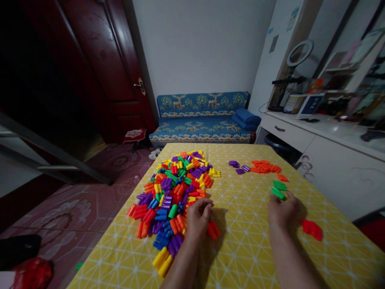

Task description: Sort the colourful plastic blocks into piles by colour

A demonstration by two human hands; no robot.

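Note:
A heaped pile of small ridged plastic building pieces (171, 180) in many colours covers the table's left half. My left hand (197, 216) is at the pile's right edge, fingers curled together; whatever they may hold is hidden. Beside it lies a red piece (213, 229). Over on the right, my right hand (283, 208) has its fingers closed on a green plastic piece (278, 193). Another green piece (280, 185) lies just beyond it. Farther back sit a group of orange pieces (264, 166) and several purple pieces (240, 171). Red pieces (312, 229) lie right of my right hand.
The table wears a yellow patterned cloth (240, 249). Behind it stands a blue sofa (195, 120). A white cabinet (339, 164) runs along the right, with a ring light (300, 52) on top. A dark red door (102, 60) is at the back left.

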